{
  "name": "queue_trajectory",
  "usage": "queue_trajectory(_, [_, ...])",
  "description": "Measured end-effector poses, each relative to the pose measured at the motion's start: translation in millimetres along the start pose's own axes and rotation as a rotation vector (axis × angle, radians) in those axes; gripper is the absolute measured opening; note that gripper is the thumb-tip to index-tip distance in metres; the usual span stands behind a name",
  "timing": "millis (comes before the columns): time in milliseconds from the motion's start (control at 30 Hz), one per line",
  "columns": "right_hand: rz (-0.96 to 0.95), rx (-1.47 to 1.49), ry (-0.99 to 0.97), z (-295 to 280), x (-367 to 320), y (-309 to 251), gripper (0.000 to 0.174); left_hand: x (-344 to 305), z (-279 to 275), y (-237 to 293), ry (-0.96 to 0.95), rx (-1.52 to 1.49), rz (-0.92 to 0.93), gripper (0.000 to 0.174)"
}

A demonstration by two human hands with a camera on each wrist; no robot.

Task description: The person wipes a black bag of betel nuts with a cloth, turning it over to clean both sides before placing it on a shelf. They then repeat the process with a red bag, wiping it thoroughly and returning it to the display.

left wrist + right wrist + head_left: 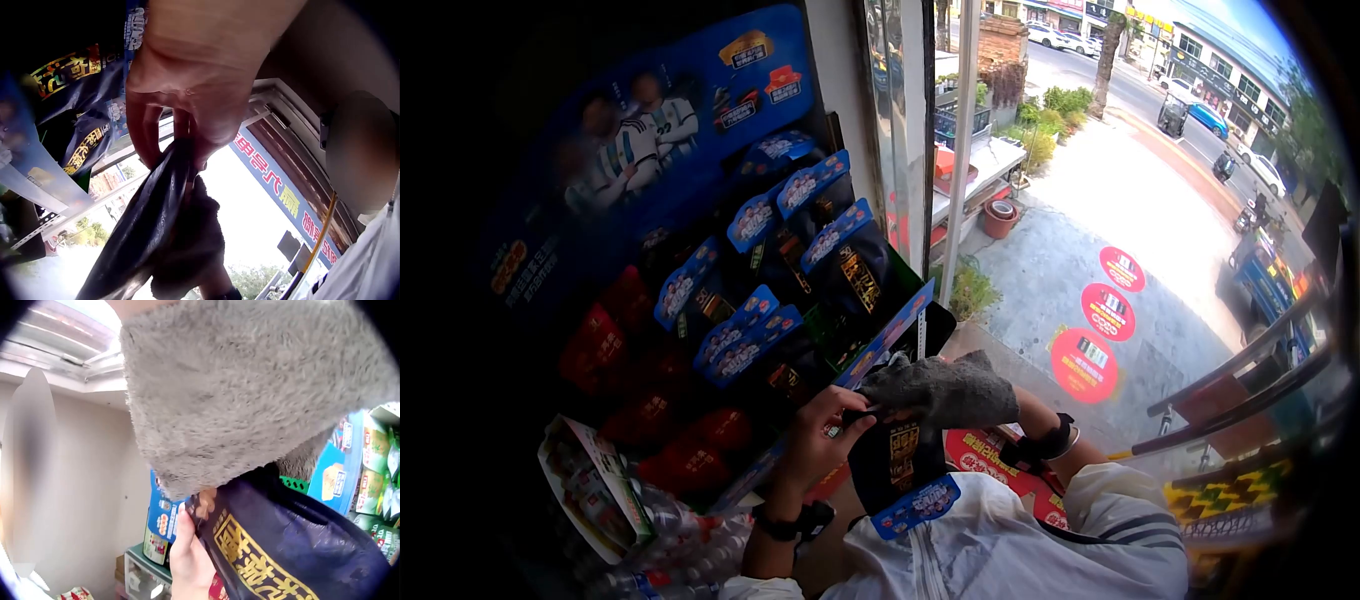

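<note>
My left hand (825,430) pinches one end of a dark snack bag (895,455) with gold lettering. A blue header card (915,505) sits on the bag's end nearest my body. The left wrist view shows my fingers and thumb closed on the bag's dark edge (156,206). A fluffy grey cloth (960,390) covers my right hand, hiding its fingers, and lies against the bag. In the right wrist view the cloth (250,387) spreads over the bag's upper part, and left-hand fingers (184,540) show beside the bag.
A rack of similar bags with blue header cards (835,235) stands in front, left of the glass door. Red bags (700,455) hang lower left, above bottled drinks (700,555). An open carton (590,490) leans there. Round red floor stickers (1085,365) lie outside the doorway.
</note>
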State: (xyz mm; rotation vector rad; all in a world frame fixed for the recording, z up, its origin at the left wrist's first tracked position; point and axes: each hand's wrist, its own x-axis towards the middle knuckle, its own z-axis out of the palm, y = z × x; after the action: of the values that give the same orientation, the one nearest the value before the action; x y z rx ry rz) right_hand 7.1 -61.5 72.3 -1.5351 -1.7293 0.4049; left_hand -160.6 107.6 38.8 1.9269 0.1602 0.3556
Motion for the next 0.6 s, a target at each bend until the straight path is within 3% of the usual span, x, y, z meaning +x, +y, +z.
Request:
queue_trajectory(67, [-0.016, 0.182, -0.063, 3, 9, -6, 0.039, -2, 3, 4, 0.064, 0.079, 0.156, 0.016])
queue_trajectory(100, [-0.017, 0.184, 0.051, 4, 1, -6, 0.038, -3, 3, 7, 0.064, 0.080, 0.155, 0.016])
queue_trajectory(167, [-0.062, 0.253, 0.070, 31, -20, 55, 0.034, -4, 4, 13, 0.089, 0.283, 0.460, 0.014])
queue_trajectory(200, [-0.107, 0.321, 0.087, 40, -25, 76, 0.030, -5, 4, 12, 0.088, 0.283, 0.460, 0.014])
queue_trajectory(233, [-0.107, 0.321, 0.087, 29, -18, 53, 0.030, -6, 5, 10, 0.137, 0.213, 0.479, 0.013])
queue_trajectory(300, [-0.158, -0.104, 0.016, -1, 5, -12, 0.030, -8, 6, 11, 0.222, 0.132, 0.513, 0.012])
queue_trajectory(333, [-0.159, -0.102, 0.014, 1, 2, -10, 0.030, -10, 8, 11, 0.224, 0.133, 0.511, 0.012])
queue_trajectory(400, [0.081, -0.099, -0.102, 8, -10, -2, 0.036, -14, 9, 9, 0.230, -0.014, 0.506, 0.011])
queue_trajectory(433, [0.080, -0.097, -0.104, 18, -17, 10, 0.036, -15, 10, 10, 0.232, -0.013, 0.503, 0.011])
queue_trajectory(500, [0.043, -0.060, 0.031, 40, -30, 36, 0.043, -19, 10, 15, 0.223, -0.037, 0.496, 0.010])
queue_trajectory(600, [-0.051, 0.042, 0.167, 23, -29, 1, 0.043, -22, 10, 19, 0.241, -0.035, 0.511, 0.009])
